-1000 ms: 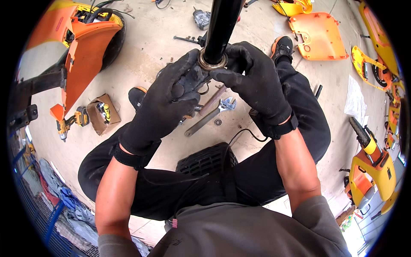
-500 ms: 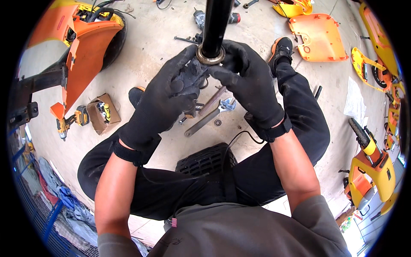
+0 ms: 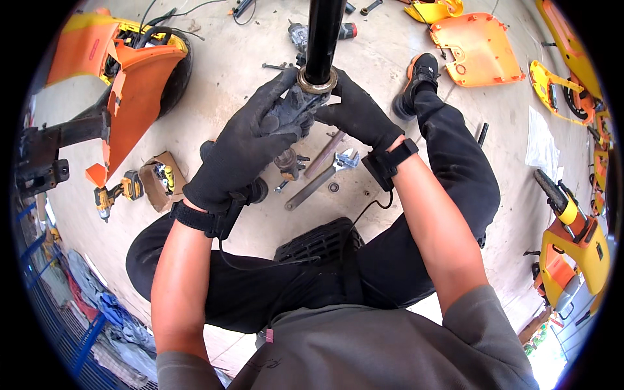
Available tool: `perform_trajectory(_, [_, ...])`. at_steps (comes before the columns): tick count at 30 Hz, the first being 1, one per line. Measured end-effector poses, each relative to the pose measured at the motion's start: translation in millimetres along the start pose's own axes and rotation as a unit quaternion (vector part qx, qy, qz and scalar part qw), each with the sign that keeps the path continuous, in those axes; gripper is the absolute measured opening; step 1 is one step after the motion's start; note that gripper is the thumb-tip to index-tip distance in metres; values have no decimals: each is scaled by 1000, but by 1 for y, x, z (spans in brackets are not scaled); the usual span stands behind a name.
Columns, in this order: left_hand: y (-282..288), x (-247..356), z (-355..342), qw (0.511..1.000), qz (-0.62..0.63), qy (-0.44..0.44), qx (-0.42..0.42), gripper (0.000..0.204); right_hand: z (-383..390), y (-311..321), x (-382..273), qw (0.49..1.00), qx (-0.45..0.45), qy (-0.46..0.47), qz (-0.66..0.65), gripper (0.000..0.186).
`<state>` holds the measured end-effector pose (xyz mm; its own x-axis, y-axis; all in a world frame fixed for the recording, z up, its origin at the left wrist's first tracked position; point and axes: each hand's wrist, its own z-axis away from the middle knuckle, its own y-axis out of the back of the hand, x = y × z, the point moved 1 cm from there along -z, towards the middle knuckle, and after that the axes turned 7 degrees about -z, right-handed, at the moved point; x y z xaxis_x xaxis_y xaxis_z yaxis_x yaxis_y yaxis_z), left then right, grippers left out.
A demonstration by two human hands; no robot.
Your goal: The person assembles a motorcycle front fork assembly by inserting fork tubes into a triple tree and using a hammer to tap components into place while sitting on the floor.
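Note:
A black upright tube, which looks like a scooter fork's steering tube, stands in front of me. A brass-coloured metal ring sits round its lower end, above a dirty dark fork crown. My left hand, in a black glove, is wrapped round the crown's left side just below the ring. From the right, my gloved right hand closes on the crown, its thumb in front and its fingertips hidden behind. Below my hands lie an adjustable wrench and a flat metal bar.
An orange scooter body stands at the left, near a yellow drill and a small cardboard box. A grey power tool lies beyond the tube. Orange panels and yellow scooter parts lie to the right.
My right hand has shifted down and its fingers no longer spread beside the ring. My left hand keeps its hold. The tube and ring have moved slightly in view.

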<state>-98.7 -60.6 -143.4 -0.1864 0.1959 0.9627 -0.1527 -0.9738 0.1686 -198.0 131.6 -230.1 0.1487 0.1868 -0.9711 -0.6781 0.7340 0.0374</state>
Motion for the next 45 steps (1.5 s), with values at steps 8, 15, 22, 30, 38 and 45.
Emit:
perform_trajectory(8, [-14,8,2,997,-60,46,19,90,-24,9,34,992,77,89,43,34])
perform_trajectory(15, [-19,-74,24,990,-106,89,-39,98,-34,30,93,981,119,129,-85,29])
perform_trajectory(22, [-71,-126,21,979,-198,41,-29,54,-49,31,119,767,111,100,-624,28])
perform_trajectory(30, [-34,-22,34,991,-32,121,40,33,-32,27,68,892,307,159,-292,8])
perform_trajectory(38, [5,144,16,936,-336,46,93,35,-40,-5,-3,719,181,64,-668,12])
perform_trajectory(45, [-30,202,122,794,-594,-74,106,60,-31,-1,-42,698,281,46,-657,12])
